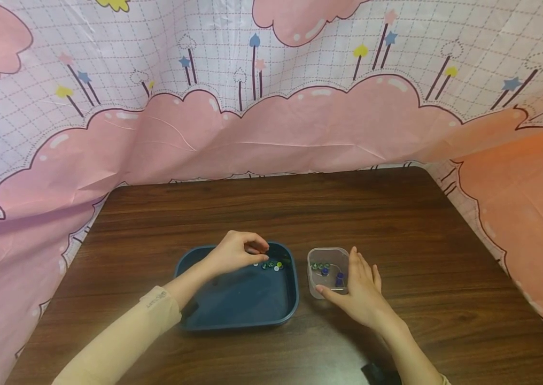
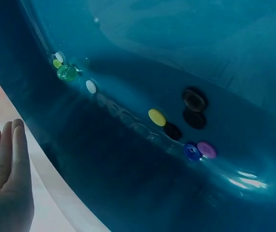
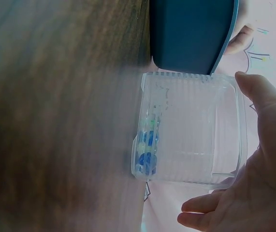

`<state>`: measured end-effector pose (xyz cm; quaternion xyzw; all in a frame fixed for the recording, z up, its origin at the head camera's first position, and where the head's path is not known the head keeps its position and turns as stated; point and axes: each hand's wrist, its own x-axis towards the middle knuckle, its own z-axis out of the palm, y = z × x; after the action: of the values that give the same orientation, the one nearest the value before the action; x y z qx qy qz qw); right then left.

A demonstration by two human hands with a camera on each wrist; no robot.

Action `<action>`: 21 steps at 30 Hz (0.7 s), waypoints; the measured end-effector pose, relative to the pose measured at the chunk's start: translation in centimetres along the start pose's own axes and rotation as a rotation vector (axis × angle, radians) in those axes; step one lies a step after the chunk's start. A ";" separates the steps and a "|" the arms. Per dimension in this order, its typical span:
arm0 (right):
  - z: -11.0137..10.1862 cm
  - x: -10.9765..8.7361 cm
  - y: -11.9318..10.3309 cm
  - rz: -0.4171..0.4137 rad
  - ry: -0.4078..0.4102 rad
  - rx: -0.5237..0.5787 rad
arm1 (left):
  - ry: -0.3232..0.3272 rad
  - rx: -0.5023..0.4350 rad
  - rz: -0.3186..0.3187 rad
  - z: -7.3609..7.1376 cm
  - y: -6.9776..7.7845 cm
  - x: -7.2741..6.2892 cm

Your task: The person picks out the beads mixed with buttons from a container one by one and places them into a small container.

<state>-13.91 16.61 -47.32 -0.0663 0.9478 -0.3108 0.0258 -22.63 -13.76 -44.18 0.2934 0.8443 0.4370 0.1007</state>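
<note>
My left hand (image 1: 238, 250) is over the far side of the dark blue tray (image 1: 238, 325), bent at the wrist. In the left wrist view its fingers (image 2: 5, 159) are nearly straight, with the thumb tip apart and nothing visible between them. Small round pieces like buttons lie in the tray, among them a yellow one (image 2: 157, 117), a purple one (image 2: 207, 149), a blue one (image 2: 192, 152) and a clear green one (image 2: 66, 73). My right hand (image 1: 365, 294) holds a clear plastic box (image 3: 191, 130), thumb at its rim and fingers along the side. Blue pieces (image 1: 340, 279) and green pieces (image 1: 320, 266) lie inside.
Both containers stand on a dark wooden table (image 1: 262, 208), the box just right of the tray. A patterned pink and white cloth (image 1: 271, 125) hangs behind the table and along its sides. A small black object (image 1: 374, 373) is by the right forearm.
</note>
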 end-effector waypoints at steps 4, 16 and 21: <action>0.0 0.0 0.0 -0.003 0.003 -0.002 | -0.020 0.020 -0.016 0.2 -0.2 0.2; -0.2 0.1 -0.1 -0.002 0.008 -0.007 | -0.097 0.077 -0.015 0.7 -0.9 0.4; -0.2 0.0 -0.1 0.000 0.009 -0.007 | -0.123 0.170 0.037 0.9 -1.3 0.4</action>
<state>-13.93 16.66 -47.15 -0.0649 0.9489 -0.3080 0.0215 -23.07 -13.54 -45.73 0.3427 0.8649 0.3467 0.1191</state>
